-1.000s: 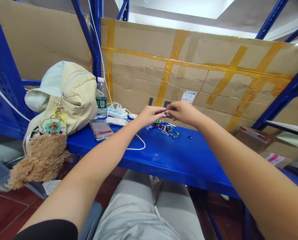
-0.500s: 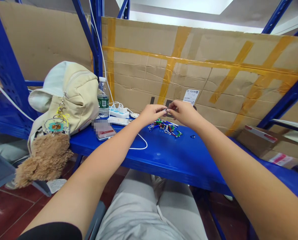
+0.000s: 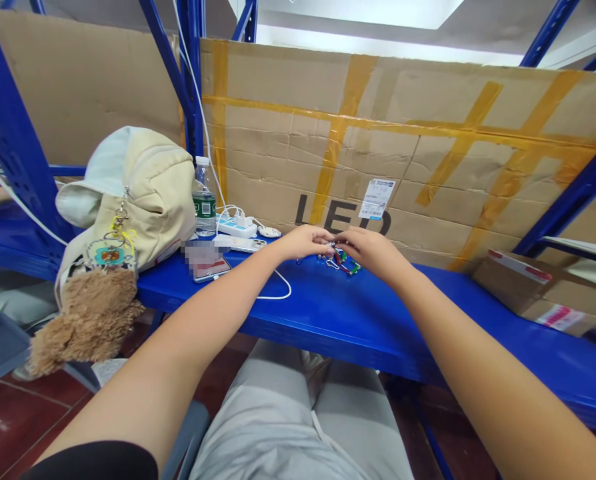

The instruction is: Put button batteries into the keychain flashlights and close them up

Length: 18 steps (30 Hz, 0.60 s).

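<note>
Peeking out below the fingers [image 3: 322, 234] are small colourful clips [image 3: 346, 269].

Left hand [image 3: 305, 243] and right hand [image 3: 372, 249] have descended towards the pile of coloured clips [image 3: 351, 270], now screening more of it. Black "LED" lettering [image 3: 334, 217] on the cardboard panel [image 3: 273, 150], previously largely obstructed, is now legible.

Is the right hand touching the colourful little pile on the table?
Cannot tell: in the head view, the right hand overlaps the colourful pile, hiding any contact or gap.
</note>
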{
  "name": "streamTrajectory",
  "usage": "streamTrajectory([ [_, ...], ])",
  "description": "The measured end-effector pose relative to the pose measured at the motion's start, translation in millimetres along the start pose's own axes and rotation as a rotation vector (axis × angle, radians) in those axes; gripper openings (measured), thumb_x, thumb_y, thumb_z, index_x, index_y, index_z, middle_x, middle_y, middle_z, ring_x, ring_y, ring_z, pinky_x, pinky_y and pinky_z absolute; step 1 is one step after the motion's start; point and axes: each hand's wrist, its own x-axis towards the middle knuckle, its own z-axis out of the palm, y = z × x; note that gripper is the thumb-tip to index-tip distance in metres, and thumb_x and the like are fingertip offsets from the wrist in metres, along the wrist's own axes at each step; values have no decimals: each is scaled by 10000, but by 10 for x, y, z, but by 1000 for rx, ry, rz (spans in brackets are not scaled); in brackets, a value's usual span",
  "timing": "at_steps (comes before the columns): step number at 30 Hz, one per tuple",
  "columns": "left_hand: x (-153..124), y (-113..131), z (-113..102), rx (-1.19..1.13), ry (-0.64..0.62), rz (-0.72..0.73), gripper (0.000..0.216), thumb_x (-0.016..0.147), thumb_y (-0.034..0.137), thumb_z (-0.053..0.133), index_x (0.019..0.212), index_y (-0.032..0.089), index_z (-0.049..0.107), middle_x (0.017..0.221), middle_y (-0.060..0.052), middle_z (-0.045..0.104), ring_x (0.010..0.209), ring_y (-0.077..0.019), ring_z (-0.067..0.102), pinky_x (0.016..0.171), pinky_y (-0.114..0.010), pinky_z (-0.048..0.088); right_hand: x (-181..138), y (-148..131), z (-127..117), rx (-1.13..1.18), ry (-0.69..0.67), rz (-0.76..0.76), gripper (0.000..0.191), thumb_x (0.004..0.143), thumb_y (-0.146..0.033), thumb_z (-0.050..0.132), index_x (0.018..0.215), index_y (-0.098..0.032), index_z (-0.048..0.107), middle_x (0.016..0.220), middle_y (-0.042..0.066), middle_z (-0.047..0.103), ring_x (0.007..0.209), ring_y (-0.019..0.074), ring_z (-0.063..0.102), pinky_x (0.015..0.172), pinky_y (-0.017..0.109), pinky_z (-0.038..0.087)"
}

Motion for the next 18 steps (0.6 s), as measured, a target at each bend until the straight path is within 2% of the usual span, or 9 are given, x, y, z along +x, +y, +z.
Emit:
streamTrajectory([
  [4, 39, -80, 77, -49, -10, -16, 299, 731, 199, 749, 1004, 112, 666, 974, -86, 737, 906, -159, 678, 929, -363, 493, -90, 12, 108, 196, 45, 98, 179, 876, -250, 534, 923, -200, 699, 884, 90, 708, 862, 246, 659, 801, 377, 496],
  [7, 68, -140, 130, -102, 22, -10, 273, 745, 204, 744, 985, 110, 652, 969, -90, 735, 915, -161, 678, 928, -370, 489, -151, 26, 224, 438, 122, 293, 165, 849, -286, 565, 963, -216, 660, 877, 62, 701, 781, 216, 658, 754, 373, 513],
  [10, 91, -168, 189, -126, 86, 0, 242, 775, 218, 724, 973, 109, 636, 965, -96, 732, 929, -167, 677, 921, -361, 487, -176, 3, 348, 745, 211, 473, 268, 833, -324, 592, 1076, -213, 577, 881, 46, 677, 713, 188, 644, 678, 354, 527],
  [12, 102, -163, 234, -126, 151, 4, 227, 795, 213, 704, 980, 107, 626, 991, -107, 725, 948, -172, 675, 916, -345, 485, -165, -48, 410, 941, 257, 600, 297, 819, -320, 613, 1084, -219, 528, 906, 36, 653, 715, 172, 635, 638, 331, 529],
  [15, 118, -140, 308, -125, 229, 10, 209, 847, 210, 638, 1026, 108, 604, 1064, -123, 706, 987, -175, 665, 900, -320, 487, -133, -151, 457, 1288, 211, 782, 261, 810, -264, 609, 1045, -230, 501, 962, 25, 627, 775, 157, 642, 656, 314, 540],
  [18, 132, -131, 381, -107, 268, 14, 219, 888, 209, 568, 1085, 115, 574, 1123, -129, 683, 1028, -177, 651, 909, -318, 484, -122, -226, 462, 1639, 89, 797, 183, 823, -250, 571, 1000, -236, 532, 954, 10, 634, 827, 151, 651, 746, 331, 545],
])
